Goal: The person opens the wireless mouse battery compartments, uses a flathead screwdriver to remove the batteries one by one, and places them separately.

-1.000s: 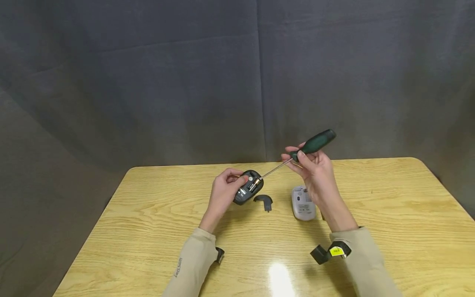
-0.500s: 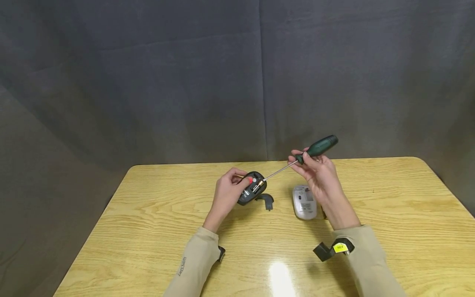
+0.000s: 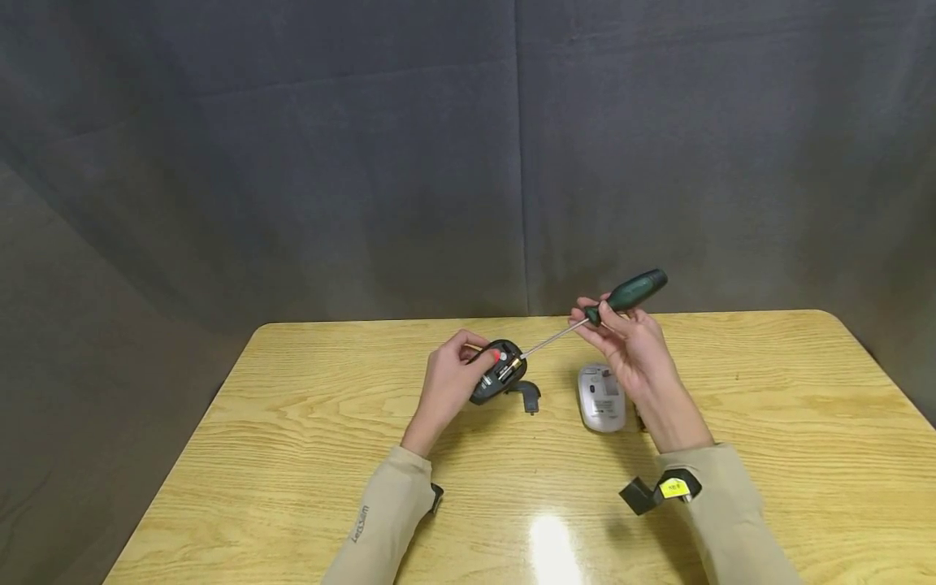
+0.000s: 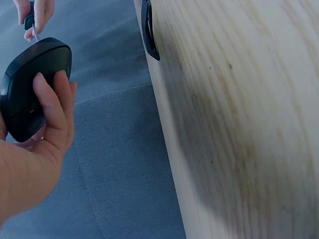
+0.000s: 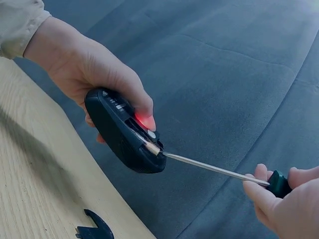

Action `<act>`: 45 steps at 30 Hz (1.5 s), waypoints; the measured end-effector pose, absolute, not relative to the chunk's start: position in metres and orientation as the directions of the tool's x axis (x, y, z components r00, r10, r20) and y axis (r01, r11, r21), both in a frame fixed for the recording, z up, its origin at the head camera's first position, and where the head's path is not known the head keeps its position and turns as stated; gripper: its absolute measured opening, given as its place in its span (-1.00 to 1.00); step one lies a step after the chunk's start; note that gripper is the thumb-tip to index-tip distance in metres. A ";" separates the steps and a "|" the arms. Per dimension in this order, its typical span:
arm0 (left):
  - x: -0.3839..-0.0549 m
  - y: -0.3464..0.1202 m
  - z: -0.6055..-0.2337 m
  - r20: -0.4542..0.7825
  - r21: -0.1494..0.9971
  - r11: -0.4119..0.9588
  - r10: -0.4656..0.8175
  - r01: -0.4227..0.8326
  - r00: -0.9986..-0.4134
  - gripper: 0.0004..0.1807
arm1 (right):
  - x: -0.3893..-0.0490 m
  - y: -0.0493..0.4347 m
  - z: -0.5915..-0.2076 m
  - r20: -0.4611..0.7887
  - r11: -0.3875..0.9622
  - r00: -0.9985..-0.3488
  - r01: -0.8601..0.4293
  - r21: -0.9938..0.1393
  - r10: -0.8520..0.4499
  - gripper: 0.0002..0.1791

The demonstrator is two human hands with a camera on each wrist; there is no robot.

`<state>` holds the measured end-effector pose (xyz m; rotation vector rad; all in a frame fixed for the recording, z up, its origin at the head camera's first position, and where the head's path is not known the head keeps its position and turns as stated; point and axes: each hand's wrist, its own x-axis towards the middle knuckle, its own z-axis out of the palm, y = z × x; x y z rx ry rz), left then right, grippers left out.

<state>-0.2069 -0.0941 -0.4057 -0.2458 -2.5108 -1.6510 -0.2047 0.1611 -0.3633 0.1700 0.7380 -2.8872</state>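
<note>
A black computer mouse point(image 3: 500, 372), underside up, is held above the table by my left hand point(image 3: 452, 378). My left thumb lies on its underside, where a red light glows; in the left wrist view the fingers wrap its top shell point(image 4: 32, 84). A battery point(image 5: 152, 147) sits in the mouse's uncovered compartment. My right hand point(image 3: 634, 345) pinches a screwdriver with a green handle point(image 3: 634, 290). The shaft point(image 5: 214, 170) slants down to the mouse, and its tip touches the compartment at the battery's end. A black battery cover point(image 3: 528, 396) lies on the table just below the mouse.
A white mouse point(image 3: 602, 398) lies underside up on the wooden table point(image 3: 292, 455), left of my right forearm. A small dark piece point(image 3: 641, 419) beside it is mostly hidden by that arm. A dark grey curtain point(image 3: 366, 203) hangs behind the table's back edge.
Both hands, with the mouse and the screwdriver, have shifted slightly right and down in the head view. The screwdriver tip stays at the battery's end.
</note>
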 end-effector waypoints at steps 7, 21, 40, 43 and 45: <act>-0.209 -0.094 -0.410 0.200 0.895 0.396 0.054 0.205 -0.978 -0.77 | -0.200 0.151 -0.357 -0.105 -0.798 -0.990 0.139 -0.586 -0.096 -0.65; -0.211 -0.100 -0.413 0.019 0.995 0.099 0.026 0.022 -0.999 -0.74 | -0.203 0.147 -0.359 -0.015 -0.666 -1.000 0.003 -0.746 0.012 -0.74; -0.213 -0.101 -0.409 0.036 0.995 0.091 0.014 0.037 -0.999 -0.72 | -0.203 0.175 -0.360 0.001 -0.576 -0.995 -0.058 -0.815 0.098 -0.89; -0.213 -0.101 -0.409 0.038 0.995 0.092 0.017 0.040 -0.999 -0.71 | -0.202 0.184 -0.360 0.008 -0.567 -0.993 -0.072 -0.821 0.115 -0.89; -0.213 -0.101 -0.409 0.036 0.995 0.089 0.020 0.038 -0.999 -0.71 | -0.201 0.191 -0.361 0.018 -0.537 -0.993 -0.077 -0.840 0.115 -0.90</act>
